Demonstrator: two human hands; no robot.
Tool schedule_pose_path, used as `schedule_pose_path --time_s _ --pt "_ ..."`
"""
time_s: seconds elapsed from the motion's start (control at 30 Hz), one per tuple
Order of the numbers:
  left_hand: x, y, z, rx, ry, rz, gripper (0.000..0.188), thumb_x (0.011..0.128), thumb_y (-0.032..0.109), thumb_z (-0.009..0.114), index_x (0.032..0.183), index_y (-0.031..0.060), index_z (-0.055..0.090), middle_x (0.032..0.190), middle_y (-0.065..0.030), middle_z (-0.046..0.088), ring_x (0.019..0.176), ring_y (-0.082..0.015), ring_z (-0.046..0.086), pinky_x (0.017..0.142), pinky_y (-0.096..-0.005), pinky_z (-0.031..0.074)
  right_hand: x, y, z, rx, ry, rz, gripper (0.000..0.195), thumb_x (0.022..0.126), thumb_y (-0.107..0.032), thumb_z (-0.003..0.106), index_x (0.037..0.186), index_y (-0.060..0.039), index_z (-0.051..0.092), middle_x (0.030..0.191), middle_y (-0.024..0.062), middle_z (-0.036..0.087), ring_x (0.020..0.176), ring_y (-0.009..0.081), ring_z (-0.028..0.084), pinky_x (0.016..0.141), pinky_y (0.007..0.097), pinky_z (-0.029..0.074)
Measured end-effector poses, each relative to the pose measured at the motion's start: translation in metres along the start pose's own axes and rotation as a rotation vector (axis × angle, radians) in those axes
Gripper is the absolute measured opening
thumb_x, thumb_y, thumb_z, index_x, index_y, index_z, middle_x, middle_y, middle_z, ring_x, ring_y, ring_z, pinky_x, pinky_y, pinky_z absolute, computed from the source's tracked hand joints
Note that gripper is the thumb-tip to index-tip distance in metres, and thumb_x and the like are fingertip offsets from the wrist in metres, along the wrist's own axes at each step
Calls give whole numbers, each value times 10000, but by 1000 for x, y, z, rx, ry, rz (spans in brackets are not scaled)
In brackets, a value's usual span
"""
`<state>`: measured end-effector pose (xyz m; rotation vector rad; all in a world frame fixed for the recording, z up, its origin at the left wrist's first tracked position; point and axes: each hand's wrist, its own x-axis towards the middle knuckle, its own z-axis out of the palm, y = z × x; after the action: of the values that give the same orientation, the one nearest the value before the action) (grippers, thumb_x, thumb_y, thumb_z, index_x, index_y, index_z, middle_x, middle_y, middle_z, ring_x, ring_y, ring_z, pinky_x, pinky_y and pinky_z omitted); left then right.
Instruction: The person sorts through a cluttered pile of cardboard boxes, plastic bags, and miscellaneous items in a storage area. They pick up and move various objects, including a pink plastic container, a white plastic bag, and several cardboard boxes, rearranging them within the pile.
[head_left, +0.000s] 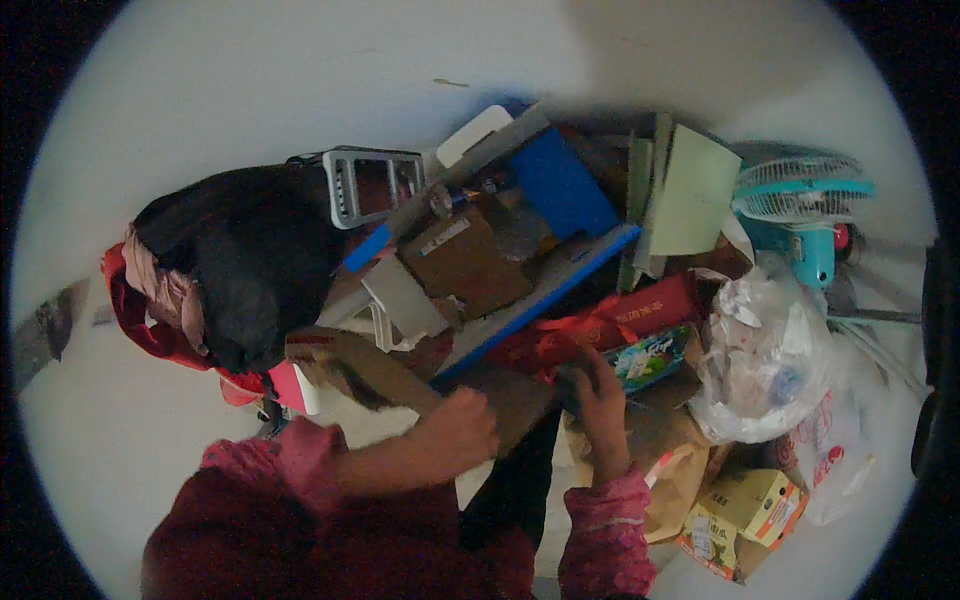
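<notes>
My left hand (459, 431) is closed over a piece of brown cardboard (517, 401), with a flap of the cardboard stretching away to the upper left. My right hand (600, 397) has its fingers bent around a small dark thing, too blurred to name, at the cardboard's right side. Just beyond the right hand lie a red box (637, 307) bearing writing and a blue-green printed packet (651, 360). A blue-edged open bin (540, 289) stands in front of me, holding a brown cardboard box (469, 259) and a blue panel (562, 184).
Black cloth (255, 262) heaps at the left beside a grey plastic frame (375, 187). To the right are pale green boards (694, 195), a turquoise fan (806, 195), a filled clear plastic bag (772, 367), a brown paper bag (675, 487) and a yellow printed carton (750, 510).
</notes>
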<state>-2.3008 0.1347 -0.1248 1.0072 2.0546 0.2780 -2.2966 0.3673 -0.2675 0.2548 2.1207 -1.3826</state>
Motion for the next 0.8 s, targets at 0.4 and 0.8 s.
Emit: schedule_pose_path --time_s 0.4,0.8 --pt "5 32 47 -120 226 20 110 735 203 558 790 133 622 746 -46 573 793 -238 527 688 -381 402 79 -159 0 -374 246 -615 257 821 -41 574 1076 -50 602 1009 157 621 895 302 613 819 374 487" --pt "-38 35 49 -137 276 36 82 705 198 570 701 127 610 685 -25 569 769 -196 509 689 -330 366 62 -105 10 -1201 -359 -568 106 742 -224 630 815 -156 666 909 18 648 892 234 600 763 406 448"
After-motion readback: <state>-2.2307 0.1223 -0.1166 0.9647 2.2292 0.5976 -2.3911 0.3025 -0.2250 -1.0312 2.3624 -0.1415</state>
